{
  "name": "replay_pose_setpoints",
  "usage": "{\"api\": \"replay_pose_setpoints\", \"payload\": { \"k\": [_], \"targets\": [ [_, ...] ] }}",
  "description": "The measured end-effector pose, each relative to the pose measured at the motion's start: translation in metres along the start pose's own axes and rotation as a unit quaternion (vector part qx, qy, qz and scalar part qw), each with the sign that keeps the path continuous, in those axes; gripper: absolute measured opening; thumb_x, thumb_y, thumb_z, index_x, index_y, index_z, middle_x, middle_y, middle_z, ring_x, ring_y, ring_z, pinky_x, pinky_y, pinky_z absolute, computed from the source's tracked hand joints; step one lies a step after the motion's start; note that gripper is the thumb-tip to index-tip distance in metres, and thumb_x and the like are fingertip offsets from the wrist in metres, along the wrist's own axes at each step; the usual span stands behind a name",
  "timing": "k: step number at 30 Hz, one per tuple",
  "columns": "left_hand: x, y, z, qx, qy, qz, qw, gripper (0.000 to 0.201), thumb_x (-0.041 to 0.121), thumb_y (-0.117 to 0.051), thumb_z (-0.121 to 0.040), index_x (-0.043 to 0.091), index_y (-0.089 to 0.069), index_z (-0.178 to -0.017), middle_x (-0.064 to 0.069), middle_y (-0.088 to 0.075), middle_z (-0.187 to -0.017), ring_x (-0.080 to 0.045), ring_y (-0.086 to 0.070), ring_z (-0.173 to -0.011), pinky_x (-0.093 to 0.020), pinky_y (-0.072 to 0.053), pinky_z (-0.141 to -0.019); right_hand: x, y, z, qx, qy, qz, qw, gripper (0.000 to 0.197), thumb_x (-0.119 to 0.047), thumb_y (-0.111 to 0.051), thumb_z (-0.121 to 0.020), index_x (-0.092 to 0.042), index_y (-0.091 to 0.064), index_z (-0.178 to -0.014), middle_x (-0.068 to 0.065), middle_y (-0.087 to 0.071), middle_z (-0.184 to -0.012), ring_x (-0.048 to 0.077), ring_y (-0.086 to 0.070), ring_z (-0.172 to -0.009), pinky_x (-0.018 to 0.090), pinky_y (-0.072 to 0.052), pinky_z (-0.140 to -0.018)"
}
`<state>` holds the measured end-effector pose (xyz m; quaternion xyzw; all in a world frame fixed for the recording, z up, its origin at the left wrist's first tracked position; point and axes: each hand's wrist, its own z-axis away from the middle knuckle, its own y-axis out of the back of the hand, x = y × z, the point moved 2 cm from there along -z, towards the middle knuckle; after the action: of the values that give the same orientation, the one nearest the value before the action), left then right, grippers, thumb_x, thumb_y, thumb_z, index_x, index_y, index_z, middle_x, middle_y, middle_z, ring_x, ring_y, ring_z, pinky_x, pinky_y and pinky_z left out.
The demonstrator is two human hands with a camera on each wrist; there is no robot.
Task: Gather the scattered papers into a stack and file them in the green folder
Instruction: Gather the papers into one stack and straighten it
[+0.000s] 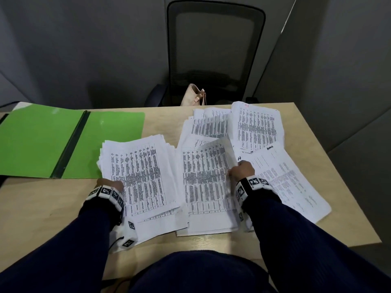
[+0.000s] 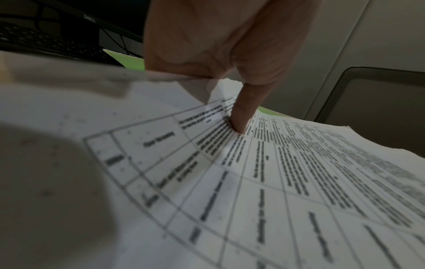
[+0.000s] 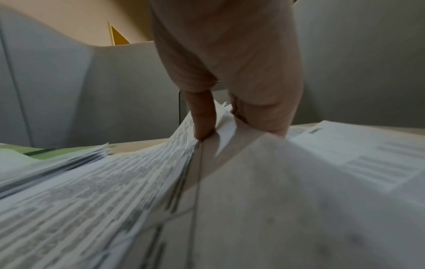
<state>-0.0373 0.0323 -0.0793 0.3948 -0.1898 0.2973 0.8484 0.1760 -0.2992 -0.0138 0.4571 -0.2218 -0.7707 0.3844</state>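
The green folder (image 1: 38, 140) lies open on the left of the table. My left hand (image 1: 110, 183) grips the near-left edge of a gathered stack of printed sheets (image 1: 143, 176); in the left wrist view its thumb (image 2: 241, 116) presses on the top sheet (image 2: 253, 182), the fingers hidden beneath. My right hand (image 1: 242, 170) pinches the right edge of a second sheaf (image 1: 205, 182) in the middle, which curls up there. The right wrist view shows its thumb (image 3: 203, 116) on the lifted pages (image 3: 115, 191). More papers lie at the back right (image 1: 256, 125) and far right (image 1: 285, 182).
The wooden table (image 1: 42, 212) ends just beyond the far-right papers. A mesh office chair (image 1: 213, 49) with a beige bag (image 1: 194, 95) stands behind the far edge. A dark monitor (image 2: 69, 18) shows in the left wrist view beyond the folder.
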Motion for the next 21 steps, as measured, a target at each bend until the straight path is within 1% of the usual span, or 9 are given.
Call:
{"api": "replay_pose_setpoints", "payload": {
  "k": [1,5,7,8,10,12,16,18,21],
  "targets": [
    [-0.002,-0.001,-0.003,-0.010,-0.007,0.017,1.000,0.053,0.009,-0.064,-0.086,-0.010,-0.045,-0.132,-0.018,-0.047,-0.104,-0.019,-0.038,-0.091,-0.020,-0.025,-0.050,0.000,0.005,-0.002,0.016,0.010,0.004,1.000,0.023,0.000,-0.056,-0.083,0.004,-0.060,-0.104,0.021,-0.066,-0.106,0.031,-0.063,-0.089,0.030,-0.051,-0.072],
    [-0.004,-0.001,-0.008,0.006,-0.052,-0.099,0.994,0.043,0.009,-0.064,-0.086,-0.006,-0.051,-0.124,-0.014,-0.041,-0.099,-0.019,-0.039,-0.090,-0.020,-0.024,-0.049,-0.006,0.028,-0.003,0.097,0.094,0.050,0.990,0.022,0.001,-0.046,-0.086,-0.001,-0.057,-0.105,0.021,-0.065,-0.102,0.029,-0.057,-0.079,0.028,-0.041,-0.066],
    [-0.004,0.001,-0.005,0.009,-0.018,-0.092,0.996,0.018,0.009,-0.063,-0.087,0.001,-0.052,-0.098,-0.013,-0.040,-0.093,-0.019,-0.038,-0.089,-0.020,-0.024,-0.049,-0.017,0.042,-0.001,0.156,0.163,0.070,0.972,0.022,0.002,-0.044,-0.086,-0.003,-0.059,-0.100,0.019,-0.065,-0.091,0.032,-0.061,-0.081,0.024,-0.037,-0.063],
    [-0.004,0.001,-0.003,0.011,-0.009,-0.073,0.997,0.017,0.008,-0.062,-0.087,0.005,-0.047,-0.083,-0.011,-0.040,-0.085,-0.019,-0.038,-0.088,-0.020,-0.024,-0.049,-0.023,0.049,0.001,0.182,0.193,0.071,0.962,0.022,0.002,-0.044,-0.086,-0.005,-0.061,-0.098,0.015,-0.062,-0.083,0.032,-0.061,-0.078,0.022,-0.032,-0.056],
    [-0.003,0.000,-0.003,0.003,-0.029,-0.089,0.996,0.041,0.008,-0.062,-0.088,0.013,-0.030,-0.062,-0.006,-0.032,-0.071,-0.019,-0.037,-0.086,-0.020,-0.024,-0.049,-0.038,0.062,0.001,0.204,0.233,0.056,0.949,0.023,0.002,-0.045,-0.086,-0.009,-0.063,-0.097,0.004,-0.055,-0.077,0.025,-0.051,-0.069,0.018,-0.023,-0.048],
    [0.000,0.003,0.006,-0.006,-0.033,-0.083,0.996,0.048,0.008,-0.062,-0.088,0.015,-0.023,-0.059,-0.004,-0.028,-0.067,-0.019,-0.038,-0.084,-0.020,-0.025,-0.049,-0.055,0.075,0.002,0.209,0.275,0.027,0.938,0.025,0.003,-0.047,-0.084,-0.010,-0.064,-0.097,0.005,-0.059,-0.082,0.019,-0.046,-0.071,0.020,-0.027,-0.052],
    [0.001,0.003,0.021,-0.042,-0.054,-0.125,0.990,0.046,0.009,-0.064,-0.087,0.015,-0.028,-0.059,-0.003,-0.033,-0.064,-0.018,-0.035,-0.056,-0.020,-0.033,-0.043,-0.089,0.089,0.001,0.142,0.370,-0.091,0.914,0.034,0.006,-0.049,-0.078,-0.014,-0.066,-0.099,0.003,-0.062,-0.088,0.019,-0.055,-0.084,0.025,-0.039,-0.072],
    [-0.001,0.006,0.021,-0.056,-0.071,-0.127,0.988,0.043,0.010,-0.067,-0.085,0.014,-0.033,-0.060,-0.003,-0.037,-0.063,-0.014,-0.035,-0.054,-0.021,-0.035,-0.044,-0.106,0.090,0.006,0.091,0.393,-0.166,0.900,0.029,0.000,-0.049,-0.075,-0.021,-0.064,-0.089,0.002,-0.061,-0.085,0.016,-0.054,-0.082,0.027,-0.042,-0.074],
    [0.000,0.012,0.022,-0.056,-0.071,-0.114,0.989,0.039,0.015,-0.071,-0.084,0.014,-0.040,-0.061,-0.003,-0.043,-0.063,-0.015,-0.039,-0.054,-0.022,-0.035,-0.048,-0.129,0.086,0.024,0.032,0.393,-0.296,0.870,0.013,-0.004,-0.049,-0.074,-0.013,-0.059,-0.074,-0.006,-0.061,-0.070,0.007,-0.054,-0.070,0.022,-0.043,-0.067]
  ]
}}
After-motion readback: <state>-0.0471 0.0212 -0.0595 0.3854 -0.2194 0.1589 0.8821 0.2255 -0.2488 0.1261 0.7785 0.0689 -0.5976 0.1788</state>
